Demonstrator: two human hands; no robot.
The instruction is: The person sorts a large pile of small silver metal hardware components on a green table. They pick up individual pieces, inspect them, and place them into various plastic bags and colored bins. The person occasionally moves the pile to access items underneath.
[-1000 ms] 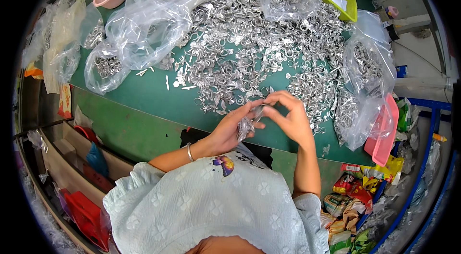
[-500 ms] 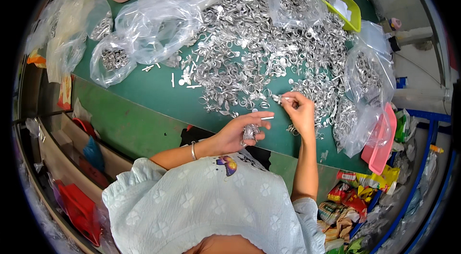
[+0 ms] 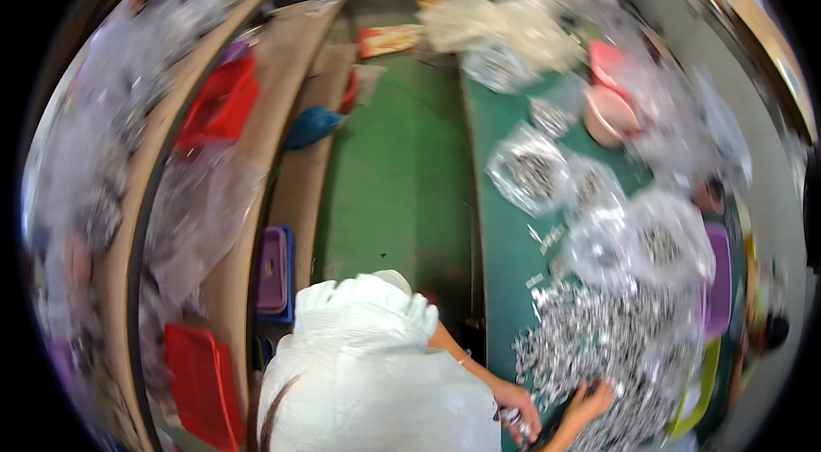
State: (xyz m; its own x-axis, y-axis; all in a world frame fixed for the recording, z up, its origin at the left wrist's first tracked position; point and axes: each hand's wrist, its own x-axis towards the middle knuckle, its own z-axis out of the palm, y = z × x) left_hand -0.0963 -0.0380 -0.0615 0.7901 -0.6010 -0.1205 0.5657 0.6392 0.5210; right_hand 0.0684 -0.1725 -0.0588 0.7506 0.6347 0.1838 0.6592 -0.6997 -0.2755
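Note:
My left hand (image 3: 518, 412), with a bracelet on its wrist, is at the near edge of the green table. Its fingers curl around several small silver-coloured metal pieces (image 3: 510, 418). To its right, my right hand (image 3: 590, 403) is over a big pile of ring-like metal pieces (image 3: 590, 324), its fingers drawn together. Blur hides what they pinch, if anything. The pile spreads over the near part of the green table (image 3: 505, 272). A few thin metal bars (image 3: 547, 236) lie loose beyond it.
Clear plastic bags (image 3: 532, 170) of metal parts and a pink bowl (image 3: 611, 116) stand farther along the table. Purple (image 3: 718, 281) and lime-green trays (image 3: 697, 392) line its right side. Green floor (image 3: 402, 187) separates it from wooden shelves (image 3: 248, 221) holding red bins (image 3: 203, 384). Another person (image 3: 761, 341) is at far right.
The view has swung left, bringing the shelves and aisle in and moving the table and both hands to the lower right. My left hand still holds metal pieces.

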